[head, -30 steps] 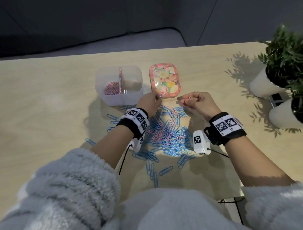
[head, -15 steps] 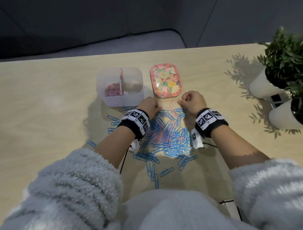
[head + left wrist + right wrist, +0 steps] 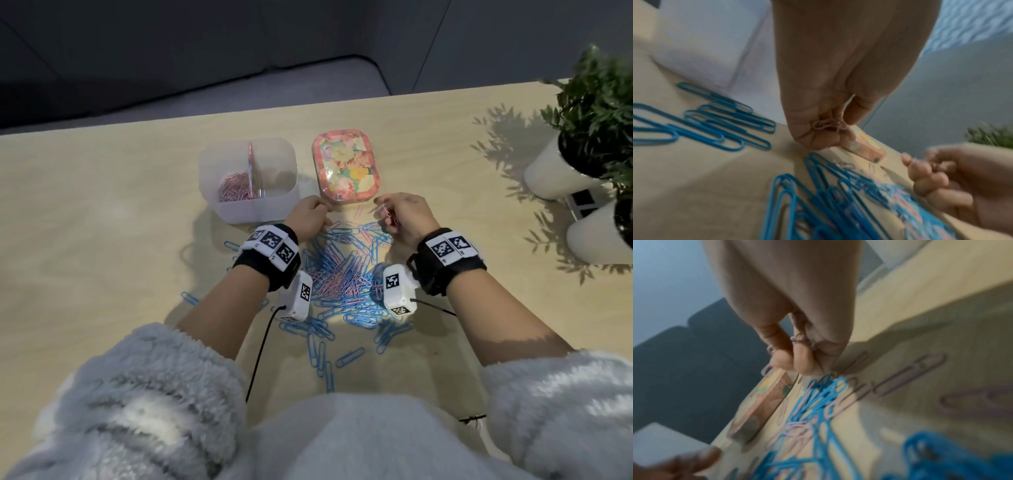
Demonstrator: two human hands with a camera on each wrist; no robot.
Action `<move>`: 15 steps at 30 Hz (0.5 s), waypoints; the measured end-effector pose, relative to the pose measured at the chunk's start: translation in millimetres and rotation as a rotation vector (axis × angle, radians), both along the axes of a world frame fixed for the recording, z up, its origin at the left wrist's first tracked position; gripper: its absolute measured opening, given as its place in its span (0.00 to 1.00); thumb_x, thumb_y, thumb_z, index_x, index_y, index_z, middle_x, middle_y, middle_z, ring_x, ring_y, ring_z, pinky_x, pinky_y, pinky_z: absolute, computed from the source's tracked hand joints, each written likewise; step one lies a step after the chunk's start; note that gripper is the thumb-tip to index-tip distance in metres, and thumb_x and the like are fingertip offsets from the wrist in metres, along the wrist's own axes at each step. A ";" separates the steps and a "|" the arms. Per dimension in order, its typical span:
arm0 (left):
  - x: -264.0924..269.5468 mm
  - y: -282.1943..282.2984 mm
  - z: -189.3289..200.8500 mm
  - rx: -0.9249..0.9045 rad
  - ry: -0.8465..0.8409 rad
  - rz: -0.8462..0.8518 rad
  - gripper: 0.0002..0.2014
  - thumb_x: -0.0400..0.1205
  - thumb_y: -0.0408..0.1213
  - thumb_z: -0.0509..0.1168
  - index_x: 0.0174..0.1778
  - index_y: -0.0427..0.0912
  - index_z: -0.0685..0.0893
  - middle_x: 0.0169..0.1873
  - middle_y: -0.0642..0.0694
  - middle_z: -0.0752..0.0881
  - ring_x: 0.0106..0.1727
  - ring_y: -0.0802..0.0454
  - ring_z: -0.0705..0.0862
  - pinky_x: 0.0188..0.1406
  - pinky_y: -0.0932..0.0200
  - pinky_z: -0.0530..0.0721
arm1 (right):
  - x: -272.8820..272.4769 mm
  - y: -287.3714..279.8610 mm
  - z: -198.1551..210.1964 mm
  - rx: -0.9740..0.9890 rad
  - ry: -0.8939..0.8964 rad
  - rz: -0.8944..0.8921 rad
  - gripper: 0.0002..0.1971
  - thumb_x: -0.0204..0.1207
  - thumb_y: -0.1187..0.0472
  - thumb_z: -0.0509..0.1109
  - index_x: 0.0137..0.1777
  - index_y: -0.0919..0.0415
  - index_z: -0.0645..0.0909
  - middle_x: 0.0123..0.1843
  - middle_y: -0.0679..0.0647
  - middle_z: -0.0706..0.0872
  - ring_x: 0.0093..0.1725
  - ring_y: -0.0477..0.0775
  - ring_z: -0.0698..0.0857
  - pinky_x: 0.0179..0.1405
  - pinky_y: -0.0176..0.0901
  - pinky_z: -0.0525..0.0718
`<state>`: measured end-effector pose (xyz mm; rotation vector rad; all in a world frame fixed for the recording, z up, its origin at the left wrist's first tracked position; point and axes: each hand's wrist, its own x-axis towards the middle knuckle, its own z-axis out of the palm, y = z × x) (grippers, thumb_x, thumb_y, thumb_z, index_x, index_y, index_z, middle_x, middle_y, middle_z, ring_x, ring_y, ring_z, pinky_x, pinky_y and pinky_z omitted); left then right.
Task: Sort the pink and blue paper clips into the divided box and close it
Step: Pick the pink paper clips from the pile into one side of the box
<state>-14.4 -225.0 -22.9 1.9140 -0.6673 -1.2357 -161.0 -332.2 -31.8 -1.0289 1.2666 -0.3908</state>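
A mixed heap of blue and pink paper clips (image 3: pixel 346 274) lies on the table between my wrists. The translucent divided box (image 3: pixel 247 178) stands behind it at the left, with pink clips (image 3: pixel 234 186) in its left compartment. Its floral lid (image 3: pixel 345 167) lies flat to the right of the box. My left hand (image 3: pixel 310 216) hovers at the heap's far edge, fingers curled round a bunch of pink clips (image 3: pixel 828 125). My right hand (image 3: pixel 399 214) is just in front of the lid and pinches pink clips (image 3: pixel 801 340) between thumb and fingers.
Two white pots with green plants (image 3: pixel 561 164) stand at the table's right edge. Stray blue clips (image 3: pixel 320 356) trail toward my body. A dark sofa (image 3: pixel 171 68) lies beyond the table's far edge.
My right hand has drawn in leftward to the heap's far edge and now pinches pink clips there. My left hand has stayed by the box corner.
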 end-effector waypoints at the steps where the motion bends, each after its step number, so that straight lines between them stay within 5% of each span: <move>1: -1.5 -1.4 -1.9 0.020 -0.115 -0.074 0.07 0.84 0.31 0.51 0.48 0.38 0.75 0.39 0.40 0.83 0.40 0.46 0.81 0.38 0.57 0.77 | 0.6 0.1 1.5 0.060 -0.026 -0.039 0.11 0.72 0.73 0.51 0.36 0.65 0.75 0.26 0.57 0.71 0.17 0.48 0.67 0.14 0.27 0.58; 4: -5.5 0.8 -7.9 0.082 -0.622 -0.355 0.09 0.83 0.39 0.56 0.50 0.37 0.77 0.45 0.40 0.83 0.49 0.43 0.81 0.48 0.52 0.78 | 4.3 1.6 4.0 0.170 -0.087 -0.091 0.11 0.70 0.65 0.54 0.28 0.61 0.71 0.26 0.55 0.70 0.15 0.50 0.69 0.14 0.28 0.58; 7: -6.4 1.6 -14.3 0.054 -0.885 -0.498 0.12 0.83 0.41 0.59 0.55 0.36 0.76 0.53 0.37 0.84 0.55 0.38 0.82 0.53 0.47 0.79 | 13.8 6.2 1.1 -0.081 0.168 0.085 0.16 0.70 0.60 0.70 0.24 0.59 0.72 0.23 0.56 0.74 0.16 0.49 0.70 0.15 0.32 0.64; 11: -5.4 2.2 -17.0 0.109 -0.880 -0.570 0.12 0.84 0.38 0.59 0.56 0.33 0.78 0.57 0.34 0.82 0.59 0.36 0.80 0.58 0.44 0.78 | 27.2 13.8 -5.8 -0.428 0.491 0.287 0.17 0.67 0.59 0.77 0.25 0.59 0.73 0.32 0.56 0.81 0.31 0.53 0.80 0.32 0.41 0.76; 15: -3.7 8.8 -12.5 0.080 -0.737 -0.488 0.11 0.84 0.36 0.58 0.54 0.31 0.78 0.54 0.34 0.83 0.56 0.37 0.81 0.56 0.47 0.78 | 38.9 14.9 -5.2 -0.415 0.547 0.301 0.06 0.65 0.68 0.74 0.32 0.65 0.79 0.37 0.60 0.84 0.37 0.56 0.84 0.36 0.43 0.83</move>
